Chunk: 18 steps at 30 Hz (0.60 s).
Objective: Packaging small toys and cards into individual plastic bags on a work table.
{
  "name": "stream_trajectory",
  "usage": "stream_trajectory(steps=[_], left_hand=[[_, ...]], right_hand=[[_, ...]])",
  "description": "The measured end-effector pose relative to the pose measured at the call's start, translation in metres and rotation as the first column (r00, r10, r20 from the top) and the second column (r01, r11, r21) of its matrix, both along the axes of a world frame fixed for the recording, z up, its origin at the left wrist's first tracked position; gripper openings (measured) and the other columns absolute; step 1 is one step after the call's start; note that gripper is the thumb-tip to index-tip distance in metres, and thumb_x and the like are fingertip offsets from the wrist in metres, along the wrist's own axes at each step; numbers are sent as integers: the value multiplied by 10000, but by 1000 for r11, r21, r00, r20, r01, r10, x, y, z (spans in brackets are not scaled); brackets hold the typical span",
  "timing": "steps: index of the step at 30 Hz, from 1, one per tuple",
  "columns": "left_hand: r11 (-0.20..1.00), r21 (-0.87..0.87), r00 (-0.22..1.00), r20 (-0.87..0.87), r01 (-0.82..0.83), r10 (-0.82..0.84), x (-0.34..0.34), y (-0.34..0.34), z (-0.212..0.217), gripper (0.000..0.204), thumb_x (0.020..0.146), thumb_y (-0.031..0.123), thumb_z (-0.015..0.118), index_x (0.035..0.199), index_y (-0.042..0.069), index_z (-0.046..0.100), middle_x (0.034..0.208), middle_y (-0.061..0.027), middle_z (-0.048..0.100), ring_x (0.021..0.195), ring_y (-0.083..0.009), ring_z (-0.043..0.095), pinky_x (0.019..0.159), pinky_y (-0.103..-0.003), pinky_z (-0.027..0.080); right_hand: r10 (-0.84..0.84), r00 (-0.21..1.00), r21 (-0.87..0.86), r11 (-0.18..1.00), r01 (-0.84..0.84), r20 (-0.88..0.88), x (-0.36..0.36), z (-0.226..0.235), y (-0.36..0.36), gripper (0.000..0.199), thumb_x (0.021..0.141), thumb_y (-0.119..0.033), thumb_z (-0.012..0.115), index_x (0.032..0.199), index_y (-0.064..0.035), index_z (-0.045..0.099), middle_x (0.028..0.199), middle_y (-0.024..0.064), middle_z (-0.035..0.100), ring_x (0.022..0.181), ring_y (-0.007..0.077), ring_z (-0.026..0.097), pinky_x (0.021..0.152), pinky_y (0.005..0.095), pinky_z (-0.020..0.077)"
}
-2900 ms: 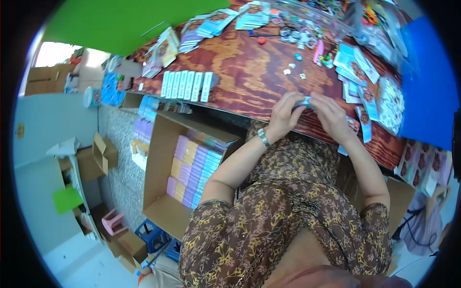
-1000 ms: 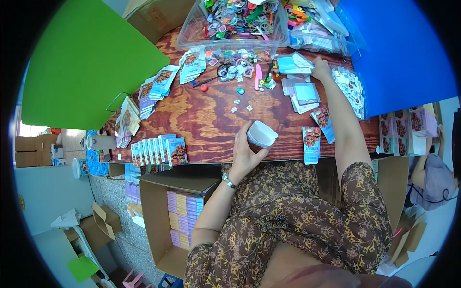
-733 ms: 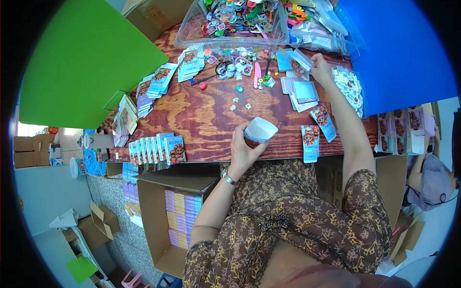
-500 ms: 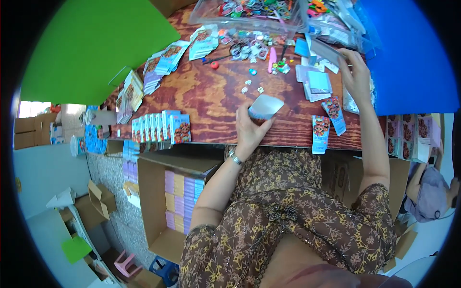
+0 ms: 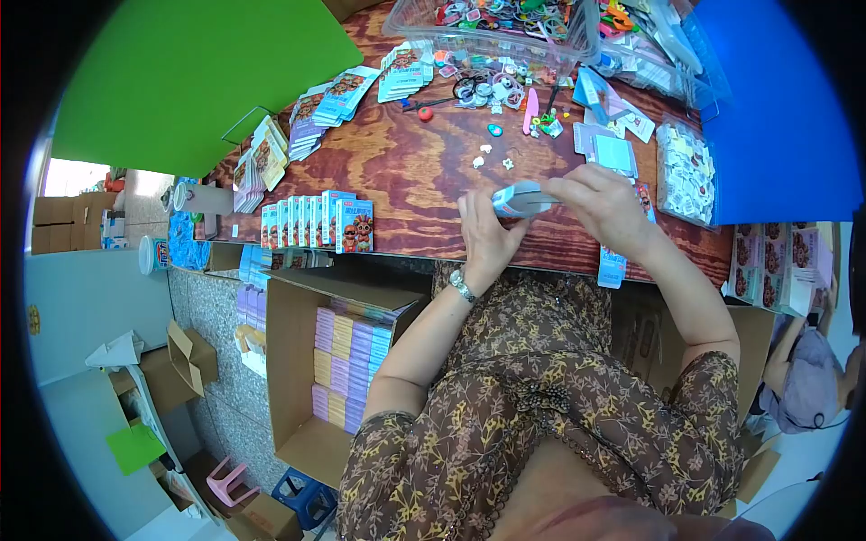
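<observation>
My left hand (image 5: 487, 236) is wrapped round a small pale-blue carton (image 5: 511, 200), tilted above the table with its end toward my right hand. At that end, my right hand (image 5: 600, 209) pinches a flat grey piece (image 5: 534, 195) that sits partly inside the carton; its exact kind cannot be made out. Beneath my right forearm, flattened blue cartons (image 5: 612, 269) with printed figures lie at the table edge, partly covered. Small white charms (image 5: 508, 164) rest on the wood just beyond the carton.
To the left stands a row of filled-out cartons (image 5: 354, 225), with fanned stacks of flat cartons (image 5: 343, 97) behind. Bins of colourful trinkets (image 5: 505, 41) line the back. At right are a tub of white pieces (image 5: 686, 176), light-blue cards (image 5: 613, 155) and a blue panel (image 5: 785, 117).
My right hand has come from the cards at the right back to the carton's open end, bringing the flat grey piece into it. The carton has turned in my left hand.
</observation>
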<state>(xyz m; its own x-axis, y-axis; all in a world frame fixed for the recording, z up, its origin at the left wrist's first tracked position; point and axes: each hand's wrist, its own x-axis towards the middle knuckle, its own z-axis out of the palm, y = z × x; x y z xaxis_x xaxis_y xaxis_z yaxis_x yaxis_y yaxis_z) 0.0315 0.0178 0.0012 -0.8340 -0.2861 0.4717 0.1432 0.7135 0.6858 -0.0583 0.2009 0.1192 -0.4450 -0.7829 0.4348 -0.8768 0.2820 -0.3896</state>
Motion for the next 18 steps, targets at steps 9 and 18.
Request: stream_trajectory(steps=[9,18], left_hand=[[1000,8,997,68,24,-25,17,-7,-6,666,665,125,862,1208,-15,503,1082,-191,561,999,-396,516,856,-471,440],[996,48,992,106,-71,65,29,-33,-2,673,684,195,888,1199,-12,508,1067,-194,562,999,-383,524,849,-467,446]], right_hand=[[77,993,30,996,-80,92,16,-50,-25,298,879,-77,672,1171,-82,612,962,129,672,833,286,699,685,349,567],[-438,897,133,895,427,68,-137,-136,-29,281,881,-48,632,1158,-33,669,1087,201,693,958,380,678,837,453,536]])
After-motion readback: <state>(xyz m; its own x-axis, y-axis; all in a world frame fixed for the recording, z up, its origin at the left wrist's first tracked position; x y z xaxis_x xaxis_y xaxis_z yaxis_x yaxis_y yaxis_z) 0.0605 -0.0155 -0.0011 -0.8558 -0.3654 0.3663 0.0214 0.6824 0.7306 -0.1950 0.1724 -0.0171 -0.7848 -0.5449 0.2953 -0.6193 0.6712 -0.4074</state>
